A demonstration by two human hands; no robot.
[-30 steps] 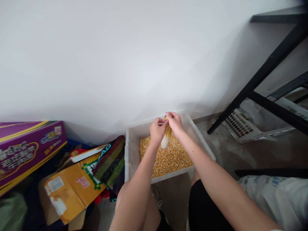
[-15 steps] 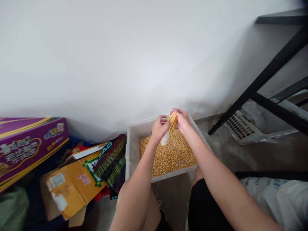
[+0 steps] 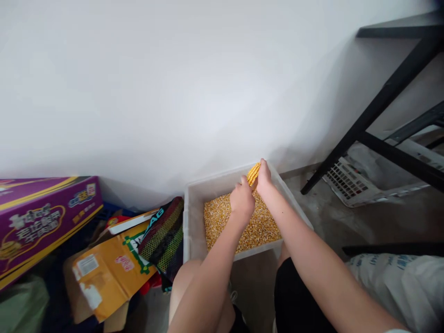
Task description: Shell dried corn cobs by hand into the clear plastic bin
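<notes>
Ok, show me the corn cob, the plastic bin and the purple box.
Corn cob (image 3: pixel 253 174), head view, yellow kernels
Plastic bin (image 3: pixel 194 222), head view, side wall
Purple box (image 3: pixel 41 222), head view, printed face

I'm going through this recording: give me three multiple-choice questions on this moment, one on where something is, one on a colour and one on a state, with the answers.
1. Where is the corn cob relative to the plastic bin?
A. On the floor beside it
B. Above its far side, over the grain
C. Under the grain

2. What colour are the loose corn kernels?
A. Blue
B. White
C. Golden yellow

3. What state are the left hand and the right hand in?
A. Both bare, and both at the cob
B. Both gloved
C. Both resting on the knees

Answers:
1. B, since the cob shows between the hands, off the grain, near the bin's far wall.
2. C, since the kernels filling the bin are golden yellow.
3. A, since no gloves show and both hands meet at the cob.
</notes>
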